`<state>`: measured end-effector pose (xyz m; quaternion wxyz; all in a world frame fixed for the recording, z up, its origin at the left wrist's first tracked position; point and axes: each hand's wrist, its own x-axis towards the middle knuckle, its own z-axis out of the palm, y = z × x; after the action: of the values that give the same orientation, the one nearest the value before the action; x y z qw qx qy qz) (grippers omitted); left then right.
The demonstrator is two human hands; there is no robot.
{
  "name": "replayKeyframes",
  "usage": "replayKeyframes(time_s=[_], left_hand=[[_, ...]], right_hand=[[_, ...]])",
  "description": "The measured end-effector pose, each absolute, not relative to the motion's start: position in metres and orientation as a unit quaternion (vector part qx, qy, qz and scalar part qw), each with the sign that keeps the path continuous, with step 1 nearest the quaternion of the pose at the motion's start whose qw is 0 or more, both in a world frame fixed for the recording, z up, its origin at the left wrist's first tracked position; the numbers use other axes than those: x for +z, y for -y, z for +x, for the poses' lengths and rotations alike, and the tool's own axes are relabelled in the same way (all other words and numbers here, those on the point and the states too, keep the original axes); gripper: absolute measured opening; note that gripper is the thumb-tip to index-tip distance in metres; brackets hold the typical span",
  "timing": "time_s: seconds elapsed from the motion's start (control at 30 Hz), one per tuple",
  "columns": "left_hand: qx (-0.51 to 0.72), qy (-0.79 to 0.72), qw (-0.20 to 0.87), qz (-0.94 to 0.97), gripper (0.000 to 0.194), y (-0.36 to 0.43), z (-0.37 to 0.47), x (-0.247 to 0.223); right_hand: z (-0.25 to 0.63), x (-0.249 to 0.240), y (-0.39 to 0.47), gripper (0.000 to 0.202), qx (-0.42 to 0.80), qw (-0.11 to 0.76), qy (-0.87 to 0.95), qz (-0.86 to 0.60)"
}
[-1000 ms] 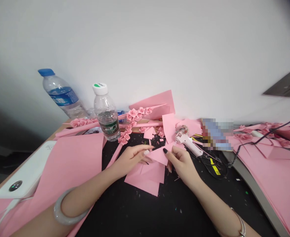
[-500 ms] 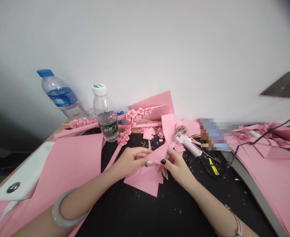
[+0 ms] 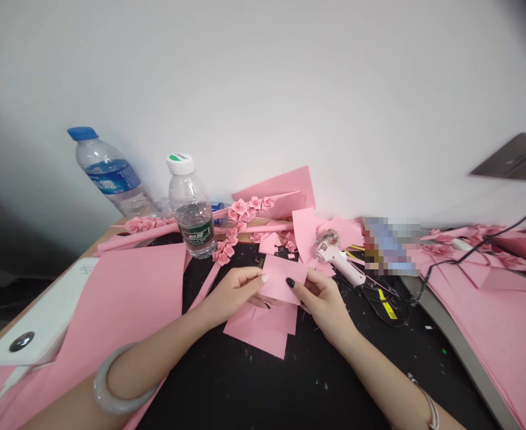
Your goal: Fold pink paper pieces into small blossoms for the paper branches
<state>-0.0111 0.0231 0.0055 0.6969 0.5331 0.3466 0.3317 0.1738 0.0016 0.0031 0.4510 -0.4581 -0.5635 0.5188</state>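
Note:
A small square of pink paper (image 3: 280, 272) is held up between my two hands over the black mat (image 3: 227, 388). My left hand (image 3: 236, 295) pinches its left edge, thumb on the front face. My right hand (image 3: 323, 298) grips the right edge with its dark-nailed thumb in front and fingers behind. The square looks flat, facing me. Just below lie more pink paper pieces (image 3: 263, 334), overlapping on the mat. A pale pink glue gun (image 3: 341, 263) rests right of my right hand.
Two water bottles, one blue-capped (image 3: 110, 173) and one white-capped (image 3: 193, 215), stand back left. Pink paper flowers on stems (image 3: 224, 251) lie behind my hands. A white device (image 3: 34, 322) and a large pink sheet (image 3: 132, 292) are at left. Stacked pink sheets (image 3: 482, 322) and a black cable (image 3: 491, 239) sit right.
The pink paper, folded to a triangle before, is now opened out into a flat square. Both hands still hold it and have shifted slightly.

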Motion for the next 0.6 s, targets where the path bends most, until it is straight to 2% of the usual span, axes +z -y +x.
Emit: replayKeyframes(time_s=[0.23, 0.47, 0.6], left_hand=[[0.248, -0.327, 0.736, 0.538, 0.02, -0.0182, -0.0088, 0.0025], [0.295, -0.32, 0.784, 0.442, 0.025, -0.0162, -0.0065, 0.0015], [0.328, -0.315, 0.795, 0.401, 0.024, -0.0164, -0.0049, 0.0008]], right_hand=[[0.1736, 0.0005, 0.0015, 0.014, 0.411, 0.447, 0.62, -0.498], [0.178, -0.001, 0.0056, 0.043, 0.251, 0.403, 0.753, -0.456], [0.1815, 0.0004, 0.0033, 0.053, 0.181, 0.369, 0.814, -0.41]])
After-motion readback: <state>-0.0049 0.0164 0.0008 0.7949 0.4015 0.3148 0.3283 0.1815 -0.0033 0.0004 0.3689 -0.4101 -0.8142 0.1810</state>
